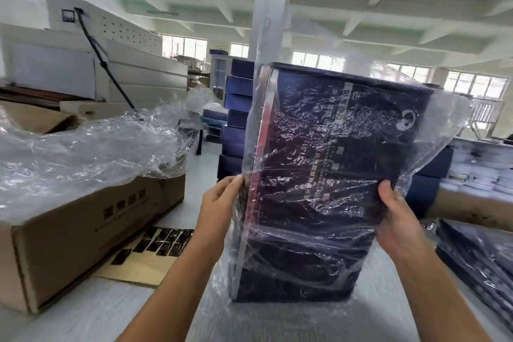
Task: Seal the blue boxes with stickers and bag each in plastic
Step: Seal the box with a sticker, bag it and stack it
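A large dark blue box (pixel 327 175) stands upright on end on the white table, inside a clear plastic bag (pixel 449 130) that covers it from the top down. My left hand (pixel 222 197) grips the bag and the box's left edge. On the right side, my right hand (pixel 399 216) holds the box's edge through the plastic. A sheet of dark stickers (pixel 163 241) lies flat on the table to the left of the box.
An open cardboard carton (pixel 83 219) full of loose clear bags (pixel 83 147) sits at the left. A stack of blue boxes (pixel 236 119) stands behind. Bagged boxes (pixel 477 255) lie at the right edge. A white machine (pixel 111 64) fills the back left.
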